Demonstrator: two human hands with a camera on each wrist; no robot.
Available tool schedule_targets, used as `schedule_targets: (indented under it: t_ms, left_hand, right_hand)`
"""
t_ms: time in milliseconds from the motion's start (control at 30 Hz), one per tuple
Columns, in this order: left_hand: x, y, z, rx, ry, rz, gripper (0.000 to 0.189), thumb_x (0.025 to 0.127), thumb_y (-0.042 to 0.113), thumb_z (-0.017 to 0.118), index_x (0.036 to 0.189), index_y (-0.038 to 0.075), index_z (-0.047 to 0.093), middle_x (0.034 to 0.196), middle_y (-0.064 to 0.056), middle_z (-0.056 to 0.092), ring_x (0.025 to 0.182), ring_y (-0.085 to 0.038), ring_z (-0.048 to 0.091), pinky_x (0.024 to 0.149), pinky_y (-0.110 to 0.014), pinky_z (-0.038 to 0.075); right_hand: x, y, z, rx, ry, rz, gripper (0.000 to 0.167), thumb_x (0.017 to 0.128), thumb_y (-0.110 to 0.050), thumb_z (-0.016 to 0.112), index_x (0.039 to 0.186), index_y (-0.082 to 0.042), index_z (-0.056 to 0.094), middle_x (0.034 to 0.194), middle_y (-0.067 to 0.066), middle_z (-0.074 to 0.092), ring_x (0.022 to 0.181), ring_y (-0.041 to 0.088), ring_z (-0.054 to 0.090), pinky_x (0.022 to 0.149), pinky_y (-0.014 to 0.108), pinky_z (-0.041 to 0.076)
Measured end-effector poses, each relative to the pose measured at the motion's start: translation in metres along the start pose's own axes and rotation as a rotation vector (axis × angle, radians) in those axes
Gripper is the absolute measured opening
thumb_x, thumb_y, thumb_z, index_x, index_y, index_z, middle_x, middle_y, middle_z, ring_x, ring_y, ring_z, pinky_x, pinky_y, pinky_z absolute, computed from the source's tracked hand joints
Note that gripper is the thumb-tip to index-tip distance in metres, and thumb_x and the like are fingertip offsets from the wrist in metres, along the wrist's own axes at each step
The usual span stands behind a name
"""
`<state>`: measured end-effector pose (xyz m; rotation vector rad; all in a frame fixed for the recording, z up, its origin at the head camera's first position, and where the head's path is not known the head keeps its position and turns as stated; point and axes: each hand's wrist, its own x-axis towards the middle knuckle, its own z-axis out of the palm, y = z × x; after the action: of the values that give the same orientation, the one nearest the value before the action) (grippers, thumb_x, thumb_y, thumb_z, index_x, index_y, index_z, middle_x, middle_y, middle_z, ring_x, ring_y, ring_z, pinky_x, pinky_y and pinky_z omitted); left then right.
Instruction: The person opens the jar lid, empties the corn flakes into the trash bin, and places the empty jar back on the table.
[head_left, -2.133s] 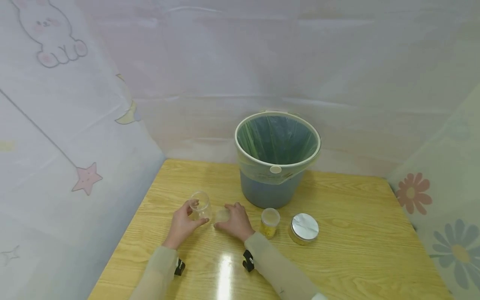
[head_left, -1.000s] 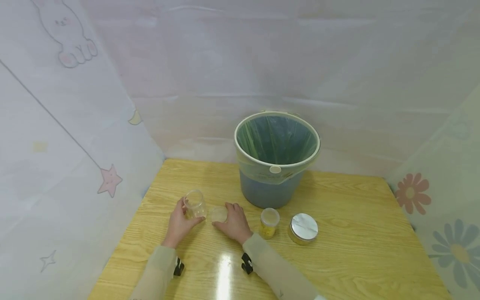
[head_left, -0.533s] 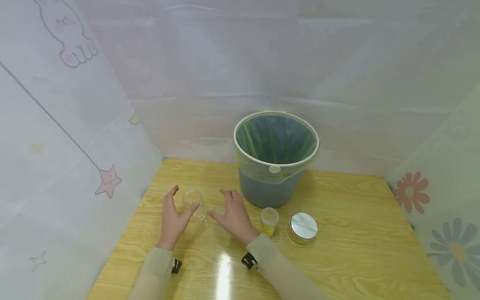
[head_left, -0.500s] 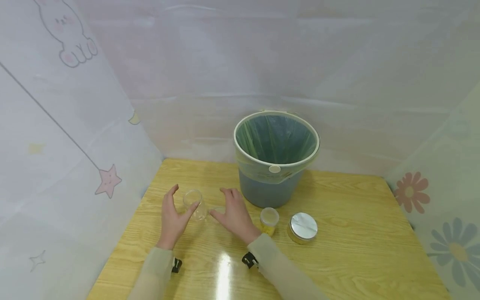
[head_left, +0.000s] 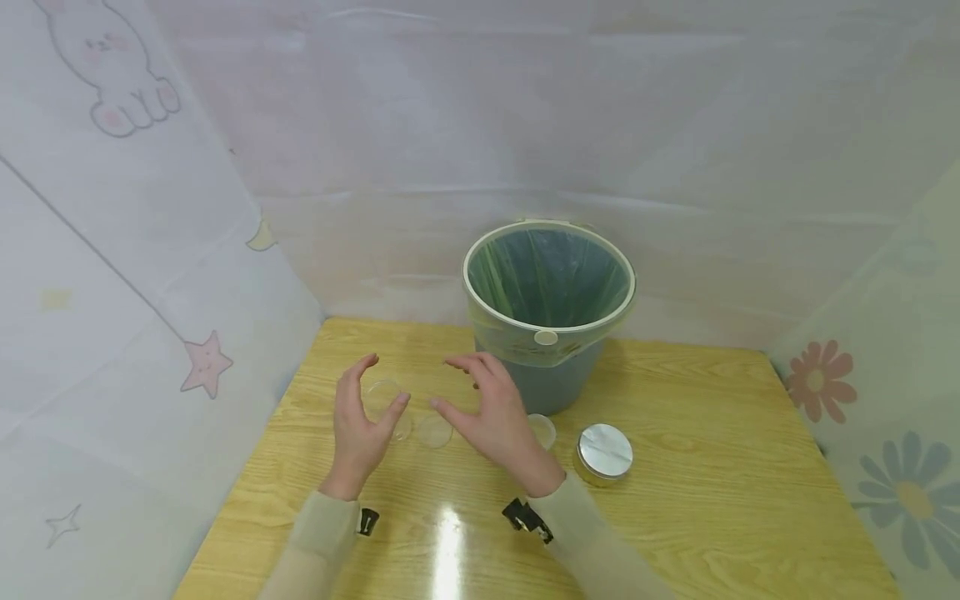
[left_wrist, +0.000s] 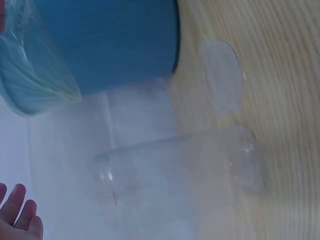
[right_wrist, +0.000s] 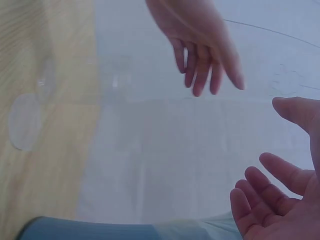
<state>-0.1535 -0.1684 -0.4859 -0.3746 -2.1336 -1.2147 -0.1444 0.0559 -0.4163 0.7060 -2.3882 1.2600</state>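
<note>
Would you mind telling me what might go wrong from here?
The clear jar stands near the open left hand, so a nudge might tip it. The right hand partly hides the small jar in the head view, so drawing back might bump it. The clear disc lies flat on the table and may be hard to pick up.

Right hand [right_wrist: 295, 207]: lower right; thumb apart from loosely bent fingers
Left hand [right_wrist: 202, 35]: top; fingertips down-frame; thumb near right thumb, a gap between
Clear jar [right_wrist: 75, 82]: faint, at left; base on wood tabletop [right_wrist: 55, 180]
Translucent disc [right_wrist: 25, 121]: flat on wood; beside jar base
Blue bucket [right_wrist: 95, 231]: bottom edge, cut off; pale liner [right_wrist: 195, 229] over it
Backdrop [right_wrist: 160, 155]: pale, creased
</note>
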Motion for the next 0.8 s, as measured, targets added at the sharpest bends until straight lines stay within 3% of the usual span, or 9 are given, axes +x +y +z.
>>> schedule_targets:
  t_ms: [233,400,600,800]
  left_hand:
    - [0.004,0.019,0.008,-0.033,-0.023,0.077,0.070,0.090,0.033,0.075,0.143,-0.005,0.048,0.139,-0.011,0.055,0.129,-0.033,0.048,0.107,-0.051,0.034]
    - [0.005,0.031,0.010,-0.064,-0.038,0.093,0.067,0.089,0.031,0.074,0.143,-0.001,0.050,0.138,-0.010,0.057,0.128,-0.033,0.049,0.109,-0.046,0.034]
    - [0.001,0.039,0.015,-0.095,-0.076,0.085,0.064,0.087,0.024,0.076,0.144,0.007,0.051,0.137,-0.008,0.058,0.128,-0.031,0.050,0.109,-0.045,0.034]
    - [-0.008,0.046,0.025,-0.159,-0.136,0.081,0.065,0.086,0.015,0.077,0.144,0.005,0.049,0.138,-0.008,0.057,0.128,-0.033,0.050,0.109,-0.047,0.035]
  right_hand:
    - [0.000,-0.013,-0.033,0.074,0.124,-0.113,0.043,0.085,-0.020,0.085,0.124,-0.011,0.069,0.112,-0.001,0.065,0.105,0.015,0.058,0.081,0.039,0.051]
    - [-0.002,-0.019,-0.057,0.097,0.179,-0.167,0.037,0.085,-0.015,0.084,0.120,-0.011,0.071,0.108,-0.003,0.068,0.102,0.017,0.061,0.081,0.034,0.049]
    - [-0.008,-0.020,-0.079,0.106,0.229,-0.158,0.035,0.084,-0.010,0.083,0.118,-0.011,0.073,0.105,-0.003,0.069,0.099,0.019,0.062,0.081,0.035,0.049]
    - [-0.019,-0.018,-0.099,0.094,0.264,-0.121,0.036,0.083,-0.006,0.083,0.118,-0.010,0.073,0.106,-0.003,0.069,0.098,0.019,0.061,0.083,0.033,0.047]
